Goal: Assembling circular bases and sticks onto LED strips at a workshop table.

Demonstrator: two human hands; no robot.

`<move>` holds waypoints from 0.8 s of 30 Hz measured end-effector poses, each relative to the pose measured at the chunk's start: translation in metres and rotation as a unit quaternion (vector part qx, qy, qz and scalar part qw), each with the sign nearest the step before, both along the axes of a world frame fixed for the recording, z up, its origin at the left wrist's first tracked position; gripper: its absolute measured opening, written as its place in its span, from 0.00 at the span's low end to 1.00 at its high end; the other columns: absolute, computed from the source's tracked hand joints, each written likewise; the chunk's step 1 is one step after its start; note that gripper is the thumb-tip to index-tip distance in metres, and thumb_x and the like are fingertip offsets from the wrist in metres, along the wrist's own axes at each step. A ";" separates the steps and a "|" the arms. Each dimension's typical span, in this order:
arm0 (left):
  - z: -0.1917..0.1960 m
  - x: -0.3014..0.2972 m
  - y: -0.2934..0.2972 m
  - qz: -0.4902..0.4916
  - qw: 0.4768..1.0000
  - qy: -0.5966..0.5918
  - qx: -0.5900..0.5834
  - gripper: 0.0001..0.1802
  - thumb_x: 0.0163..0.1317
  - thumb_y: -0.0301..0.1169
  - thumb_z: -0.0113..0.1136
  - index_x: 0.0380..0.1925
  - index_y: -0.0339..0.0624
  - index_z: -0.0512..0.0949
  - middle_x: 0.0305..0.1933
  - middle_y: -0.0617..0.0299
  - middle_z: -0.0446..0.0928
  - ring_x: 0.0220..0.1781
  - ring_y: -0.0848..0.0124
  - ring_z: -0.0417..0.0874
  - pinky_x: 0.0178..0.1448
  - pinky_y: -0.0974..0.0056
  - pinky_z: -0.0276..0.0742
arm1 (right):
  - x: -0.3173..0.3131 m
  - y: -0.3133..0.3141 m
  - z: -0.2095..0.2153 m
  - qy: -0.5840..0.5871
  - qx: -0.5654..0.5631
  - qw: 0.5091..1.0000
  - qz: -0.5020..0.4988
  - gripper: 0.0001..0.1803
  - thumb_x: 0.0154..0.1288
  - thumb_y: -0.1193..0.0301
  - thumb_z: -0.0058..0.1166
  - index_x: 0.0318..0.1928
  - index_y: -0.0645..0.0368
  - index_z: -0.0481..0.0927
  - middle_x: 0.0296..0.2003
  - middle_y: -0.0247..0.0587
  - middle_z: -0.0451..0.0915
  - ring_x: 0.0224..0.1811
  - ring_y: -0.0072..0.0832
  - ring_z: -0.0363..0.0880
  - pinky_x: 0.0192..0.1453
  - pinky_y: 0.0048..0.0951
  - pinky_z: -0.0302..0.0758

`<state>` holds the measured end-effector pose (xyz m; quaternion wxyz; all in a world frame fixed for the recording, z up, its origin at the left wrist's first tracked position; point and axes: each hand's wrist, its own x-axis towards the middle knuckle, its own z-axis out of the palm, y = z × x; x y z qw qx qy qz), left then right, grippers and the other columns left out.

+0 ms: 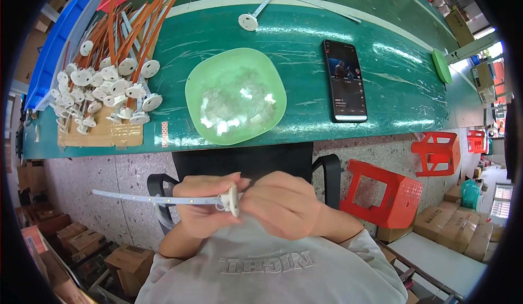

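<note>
My left hand (200, 208) is closed round a thin LED strip (163, 200) just behind its white round end cap (232, 199). The strip sticks out to the left, a row of small yellowish chips along it, and fine wires show by the cap. Close against the cap's right face is my right hand (284, 203), its fingers curled together. Whatever they pinch, if anything, is hidden. Both hands are in front of my chest, short of the table's near edge. A light green bowl (234, 59) on the table holds many small clear pieces.
A heap of orange and white strips with white round caps (81, 77) lies on cardboard (103, 137) at left, beside a blue bin (60, 48). A phone (345, 80) rests right of the bowl. Two capped strips (267, 3) cross farther back. Red stools (400, 200) stand at right.
</note>
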<state>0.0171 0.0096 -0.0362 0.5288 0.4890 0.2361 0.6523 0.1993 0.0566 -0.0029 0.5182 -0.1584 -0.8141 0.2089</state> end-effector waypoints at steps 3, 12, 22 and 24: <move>0.004 -0.010 -0.001 0.000 0.999 0.043 0.001 0.32 0.41 0.20 0.79 0.51 0.27 0.80 0.51 0.38 0.81 0.50 0.53 0.87 0.53 0.59 0.84 | -0.001 0.000 0.004 -0.017 0.020 1.000 0.001 0.13 0.41 0.83 0.62 0.33 0.70 0.81 0.30 0.47 0.81 0.28 0.36 0.79 0.29 0.30 0.80; 0.019 -0.019 -0.004 -0.022 0.999 0.018 -0.015 0.33 0.36 0.25 0.83 0.46 0.24 0.82 0.40 0.41 0.85 0.44 0.49 0.87 0.49 0.54 0.84 | -0.012 0.009 0.003 0.026 0.011 0.993 0.111 0.12 0.45 0.76 0.61 0.33 0.68 0.79 0.30 0.39 0.75 0.29 0.29 0.73 0.25 0.25 0.75; 0.007 -0.035 -0.003 -0.103 0.992 0.073 -0.021 0.32 0.33 0.24 0.84 0.44 0.25 0.83 0.35 0.42 0.85 0.43 0.50 0.87 0.49 0.56 0.83 | -0.007 0.007 -0.003 0.009 -0.018 0.987 0.158 0.11 0.49 0.78 0.62 0.36 0.68 0.82 0.34 0.45 0.80 0.32 0.33 0.80 0.26 0.25 0.78; 0.005 -0.031 -0.006 -0.091 0.993 0.073 -0.030 0.32 0.33 0.24 0.84 0.44 0.25 0.83 0.35 0.42 0.85 0.43 0.50 0.87 0.49 0.56 0.83 | -0.005 0.005 -0.006 0.003 -0.020 0.987 0.157 0.12 0.49 0.78 0.62 0.36 0.68 0.82 0.34 0.45 0.81 0.32 0.33 0.80 0.25 0.25 0.78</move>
